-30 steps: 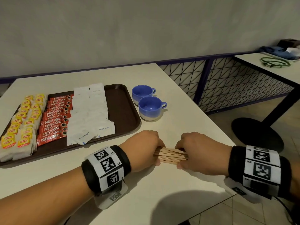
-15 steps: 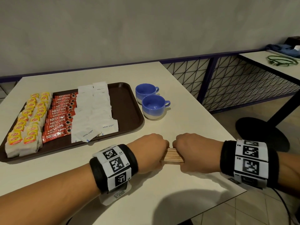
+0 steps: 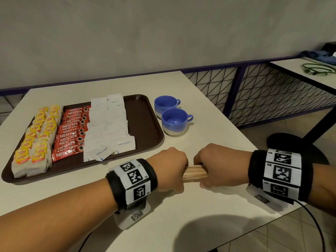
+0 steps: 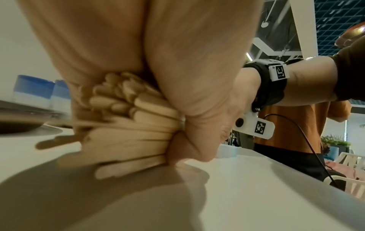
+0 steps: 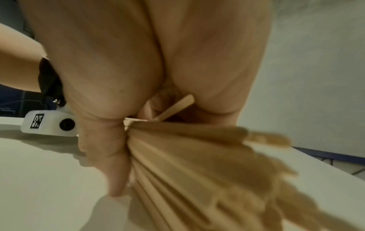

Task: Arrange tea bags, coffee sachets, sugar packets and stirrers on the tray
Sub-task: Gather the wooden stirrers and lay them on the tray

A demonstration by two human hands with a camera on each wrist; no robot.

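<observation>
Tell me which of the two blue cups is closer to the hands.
The nearer blue cup, handle pointing right, beside the tray's right edge. The other cup sits behind it, farther toward the wall.

Two blue cups (image 3: 171, 116) are sitting touching on the white table (image 3: 209, 124), centre frame. A green cable (image 3: 318, 68) is lying coiled on a second table (image 3: 294, 67), upper right.

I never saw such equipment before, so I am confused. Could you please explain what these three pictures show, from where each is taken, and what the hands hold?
No machine here: a person wears cameras. The wide picture comes from the head; the two close ones from each wrist. The left hand and right hand together grip a bundle of wooden stirrers on the table. The brown tray holds tea bags, coffee sachets and sugar packets. Two blue cups stand beside it.
</observation>
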